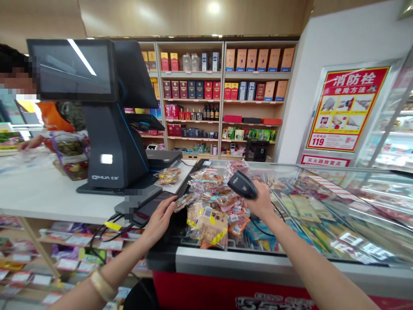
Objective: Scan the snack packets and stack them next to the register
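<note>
**Mia:** What is the right hand (263,202) doing?

**Ben:** Its fingers are curled tight around a black scanner (242,184). The scanner's nose points left and down at a pile of snack packets (214,202).

**Mia:** Where is the pile?

**Ben:** It lies on the glass top of the display case (322,206), just beside the scanner. Some packets touch each other and overlap.

**Mia:** And the left hand (160,219)?

**Ben:** It is open and flat, fingers stretched out. It holds nothing. The fingertips rest at the edge of the pile, touching one small packet (184,200), I think.

**Mia:** So which step is this?

**Ben:** It looks like scanning the packets, one at a time. The pile is big, so I guess most of the work is still left.

**Mia:** What does the next move need?

**Ben:** I think one packet must be turned so its code faces the scanner. The packets are shiny and crinkly, so it should be held flat.

**Mia:** What else is there?

**Ben:** A black till (106,116) stands on the white tabletop (38,193) to the left. Another person's hand (30,142) is far behind it.
</note>
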Available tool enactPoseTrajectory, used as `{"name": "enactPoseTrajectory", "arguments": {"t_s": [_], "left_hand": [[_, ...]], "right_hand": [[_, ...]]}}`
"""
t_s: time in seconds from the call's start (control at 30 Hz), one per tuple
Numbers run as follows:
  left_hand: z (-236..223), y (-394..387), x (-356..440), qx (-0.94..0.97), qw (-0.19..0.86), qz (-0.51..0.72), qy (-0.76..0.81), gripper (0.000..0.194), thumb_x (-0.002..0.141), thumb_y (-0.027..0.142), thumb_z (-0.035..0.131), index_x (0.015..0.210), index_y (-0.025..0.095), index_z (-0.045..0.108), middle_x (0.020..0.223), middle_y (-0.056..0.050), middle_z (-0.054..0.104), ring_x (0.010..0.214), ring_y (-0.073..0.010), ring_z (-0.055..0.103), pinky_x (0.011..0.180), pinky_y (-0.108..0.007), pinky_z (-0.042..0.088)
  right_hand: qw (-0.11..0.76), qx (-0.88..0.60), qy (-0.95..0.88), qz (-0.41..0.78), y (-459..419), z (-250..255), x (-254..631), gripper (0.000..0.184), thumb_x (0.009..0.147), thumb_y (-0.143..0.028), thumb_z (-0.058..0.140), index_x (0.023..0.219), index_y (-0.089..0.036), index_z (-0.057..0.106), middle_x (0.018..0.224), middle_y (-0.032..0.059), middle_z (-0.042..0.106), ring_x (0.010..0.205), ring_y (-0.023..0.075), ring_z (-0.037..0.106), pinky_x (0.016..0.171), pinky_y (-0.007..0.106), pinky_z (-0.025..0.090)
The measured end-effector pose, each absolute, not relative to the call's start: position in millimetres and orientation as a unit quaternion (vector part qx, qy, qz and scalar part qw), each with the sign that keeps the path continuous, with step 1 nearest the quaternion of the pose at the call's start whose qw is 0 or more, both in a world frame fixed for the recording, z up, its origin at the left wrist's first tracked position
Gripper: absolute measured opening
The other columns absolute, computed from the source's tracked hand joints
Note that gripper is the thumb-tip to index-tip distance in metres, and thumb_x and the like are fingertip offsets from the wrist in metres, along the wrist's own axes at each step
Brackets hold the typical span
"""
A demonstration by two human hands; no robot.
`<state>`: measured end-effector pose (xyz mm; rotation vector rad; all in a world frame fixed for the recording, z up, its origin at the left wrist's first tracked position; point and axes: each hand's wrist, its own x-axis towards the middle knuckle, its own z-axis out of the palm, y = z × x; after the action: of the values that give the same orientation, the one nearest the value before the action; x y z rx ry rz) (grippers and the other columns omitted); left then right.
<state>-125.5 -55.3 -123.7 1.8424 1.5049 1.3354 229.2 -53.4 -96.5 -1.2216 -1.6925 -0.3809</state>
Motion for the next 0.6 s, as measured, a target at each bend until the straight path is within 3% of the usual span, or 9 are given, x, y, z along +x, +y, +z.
{"name": "enactPoseTrajectory", "arguments": {"t_s": [0.27, 0.4, 0.5, 0.6], "left_hand": [[-87, 5, -142, 0.622, 0.104, 0.520, 0.576, 0.052, 0.076, 0.050, 0.053, 0.116, 0.019, 0.065, 0.115, -0.011, 0.067, 0.100, -0.0265, 0.065, 0.093, -0.040, 0.051], [-66, 62, -140, 0.567, 0.061, 0.488, 0.661, 0.061, 0.068, 0.043, 0.063, 0.122, 0.016, 0.059, 0.119, -0.016, 0.064, 0.111, -0.0315, 0.061, 0.095, -0.043, 0.048], [-62, 94, -131, 0.518, 0.019, 0.393, 0.759, 0.075, 0.061, 0.047, 0.071, 0.127, 0.018, 0.055, 0.128, -0.022, 0.057, 0.119, -0.0404, 0.054, 0.096, -0.050, 0.045], [-69, 112, -124, 0.495, -0.012, 0.319, 0.808, 0.087, 0.057, 0.055, 0.073, 0.131, 0.018, 0.050, 0.139, -0.027, 0.045, 0.129, -0.0441, 0.043, 0.099, -0.052, 0.039]], "right_hand": [[0.534, -0.497, -0.666, -0.156, -23, -79, 233, 0.016, 0.072, -0.033, 0.057, 0.083, -0.022, 0.061, 0.077, 0.0031, 0.066, 0.076, 0.0227, 0.062, 0.072, 0.033, 0.042], [0.556, -0.501, -0.644, -0.160, -9, -75, 234, 0.021, 0.071, -0.033, 0.056, 0.088, -0.023, 0.063, 0.078, 0.0035, 0.068, 0.078, 0.0245, 0.063, 0.073, 0.035, 0.045], [0.559, -0.498, -0.640, -0.171, -2, -85, 238, 0.014, 0.071, -0.034, 0.057, 0.080, -0.023, 0.060, 0.072, 0.0028, 0.064, 0.073, 0.0241, 0.062, 0.071, 0.036, 0.045], [0.559, -0.488, -0.647, -0.173, -2, -98, 241, 0.011, 0.073, -0.032, 0.057, 0.079, -0.023, 0.059, 0.073, 0.0023, 0.063, 0.071, 0.0228, 0.061, 0.069, 0.035, 0.045]]}}
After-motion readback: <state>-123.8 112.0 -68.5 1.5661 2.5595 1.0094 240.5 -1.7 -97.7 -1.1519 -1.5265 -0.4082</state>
